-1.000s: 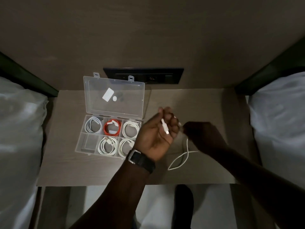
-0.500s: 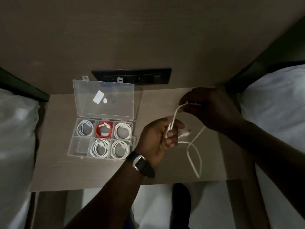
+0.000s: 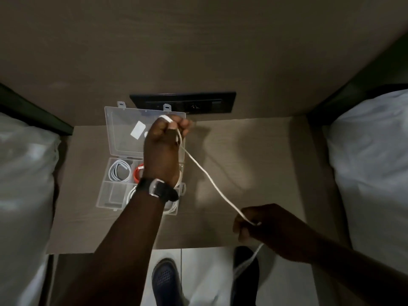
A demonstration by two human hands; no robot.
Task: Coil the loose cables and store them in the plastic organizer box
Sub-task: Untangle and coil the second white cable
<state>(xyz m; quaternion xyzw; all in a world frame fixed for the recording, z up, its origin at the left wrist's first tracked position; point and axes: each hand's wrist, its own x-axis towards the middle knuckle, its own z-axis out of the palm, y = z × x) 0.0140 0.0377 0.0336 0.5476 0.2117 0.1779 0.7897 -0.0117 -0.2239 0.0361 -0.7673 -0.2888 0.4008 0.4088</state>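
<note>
While the clear plastic organizer box [image 3: 114,191] lay open on the grey-brown bedside table [image 3: 254,162] with white coils and an orange one in its compartments, the left hand [image 3: 163,149] was fisted above it around one end of the thin white cable [image 3: 212,180]. From there the cable ran taut, down and rightward, to the right hand [image 3: 260,224], pinched on it nearer the table's front edge; the slack tail hung below that hand. Judging from this, winding would proceed from the right hand toward the left.
</note>
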